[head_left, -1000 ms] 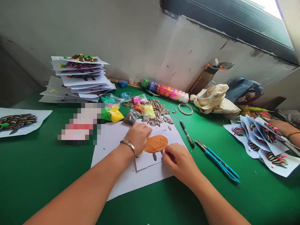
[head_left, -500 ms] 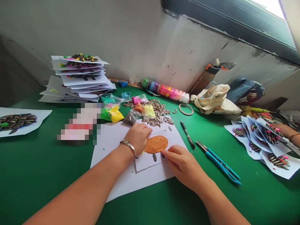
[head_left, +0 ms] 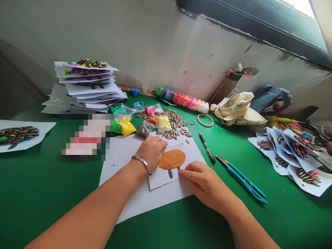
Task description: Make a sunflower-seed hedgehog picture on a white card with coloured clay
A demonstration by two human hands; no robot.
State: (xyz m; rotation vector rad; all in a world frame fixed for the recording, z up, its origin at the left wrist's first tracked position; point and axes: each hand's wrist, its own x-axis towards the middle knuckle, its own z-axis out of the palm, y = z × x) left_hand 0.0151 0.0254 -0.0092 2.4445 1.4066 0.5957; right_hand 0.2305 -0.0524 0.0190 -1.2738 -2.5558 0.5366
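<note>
A flattened orange clay oval lies on a small white sheet, with two short dark grey clay pieces along its lower edge. One dark clay piece stands free of my fingers. At the other, my right hand has its fingers drawn together, tips touching the piece's lower end. My left hand, with a silver bracelet at the wrist, rests on the paper against the oval's left side. Its fingers are bent and closed; what lies beneath them is hidden. A bit of yellow shows beside that hand.
Behind the paper are sunflower seeds and bagged clay, including yellow clay. A pen and a blue craft knife lie right. Seed-covered sheets are stacked left and spread right. A bottle leans against the wall.
My right fingertips have shifted slightly down off the orange oval's edge, showing more of the second dark clay piece. My left hand stays put. Another person's hand at the far right has drawn back.
</note>
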